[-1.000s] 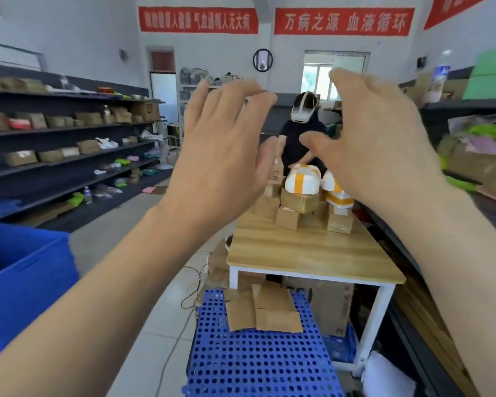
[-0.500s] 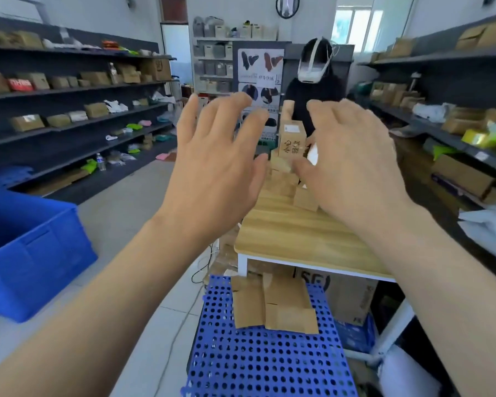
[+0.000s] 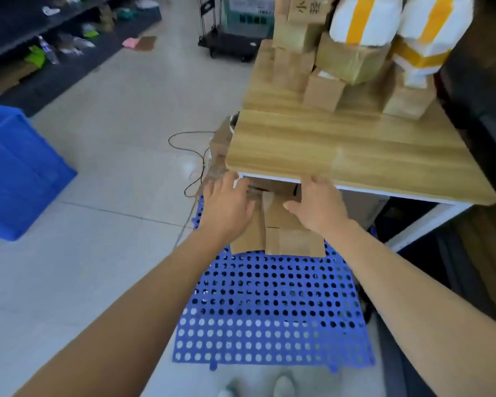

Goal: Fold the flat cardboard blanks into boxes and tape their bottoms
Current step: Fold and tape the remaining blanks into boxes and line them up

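Open and flat, left hand (image 3: pixel 226 209) and right hand (image 3: pixel 322 209) are held over the cardboard sheets (image 3: pixel 292 239). The sheets are piled on a blue mat (image 3: pixel 269 310)

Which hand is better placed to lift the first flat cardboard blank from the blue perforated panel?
Probably the right hand: it is over the larger pile of cardboard blanks, thumb spread across the top one. The left hand covers only the narrower piece beside it.
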`<move>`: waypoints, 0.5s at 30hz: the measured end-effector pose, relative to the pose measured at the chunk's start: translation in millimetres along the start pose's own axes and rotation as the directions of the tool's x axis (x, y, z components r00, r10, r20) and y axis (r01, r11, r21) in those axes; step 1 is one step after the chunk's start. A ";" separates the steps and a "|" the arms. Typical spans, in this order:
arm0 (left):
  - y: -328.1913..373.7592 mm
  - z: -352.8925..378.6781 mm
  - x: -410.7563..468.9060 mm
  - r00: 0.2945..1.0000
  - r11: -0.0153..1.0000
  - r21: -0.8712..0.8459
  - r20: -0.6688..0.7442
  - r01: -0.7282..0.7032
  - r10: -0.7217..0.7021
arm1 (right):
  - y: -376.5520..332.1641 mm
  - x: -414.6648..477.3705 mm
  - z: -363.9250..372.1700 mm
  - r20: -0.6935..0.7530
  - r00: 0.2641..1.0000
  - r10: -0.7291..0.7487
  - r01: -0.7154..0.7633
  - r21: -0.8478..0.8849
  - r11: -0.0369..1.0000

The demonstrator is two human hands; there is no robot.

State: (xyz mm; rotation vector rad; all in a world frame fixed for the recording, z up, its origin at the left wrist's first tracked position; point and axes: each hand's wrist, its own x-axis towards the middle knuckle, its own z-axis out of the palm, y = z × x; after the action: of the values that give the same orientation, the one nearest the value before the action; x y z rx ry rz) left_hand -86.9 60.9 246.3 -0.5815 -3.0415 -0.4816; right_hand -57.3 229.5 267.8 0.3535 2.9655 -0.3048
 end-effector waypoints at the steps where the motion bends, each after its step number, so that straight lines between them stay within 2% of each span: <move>1: -7.6 26.6 2.9 0.996 0.999 -0.012 0.073 0.047 -0.046 | 9.3 9.9 23.8 0.063 0.998 0.026 -0.027 0.018 0.999; 5: -33.9 116.9 14.7 0.948 0.979 -0.059 0.268 0.198 -0.175 | 47.1 45.9 110.0 0.239 0.965 0.107 -0.143 0.138 0.980; 9: -48.7 185.5 29.0 0.860 0.912 -0.143 0.413 0.385 -0.299 | 83.4 71.1 175.3 0.313 0.917 0.246 -0.326 0.238 0.915; 12: -56.0 221.5 39.4 0.758 0.748 -0.262 0.471 0.609 -0.452 | 106.5 87.5 213.7 0.327 0.883 0.337 -0.426 0.258 0.867; 15: -62.9 244.4 48.6 0.606 0.481 -0.369 0.516 0.795 -0.606 | 122.7 101.2 240.2 0.379 0.816 0.436 -0.558 0.322 0.765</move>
State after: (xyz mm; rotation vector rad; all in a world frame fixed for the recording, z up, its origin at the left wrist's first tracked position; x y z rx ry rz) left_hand -142.7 96.0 -2.1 0.8408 -3.2668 -1.4940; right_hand -97.3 316.4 -4.0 1.0398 2.3723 -0.8453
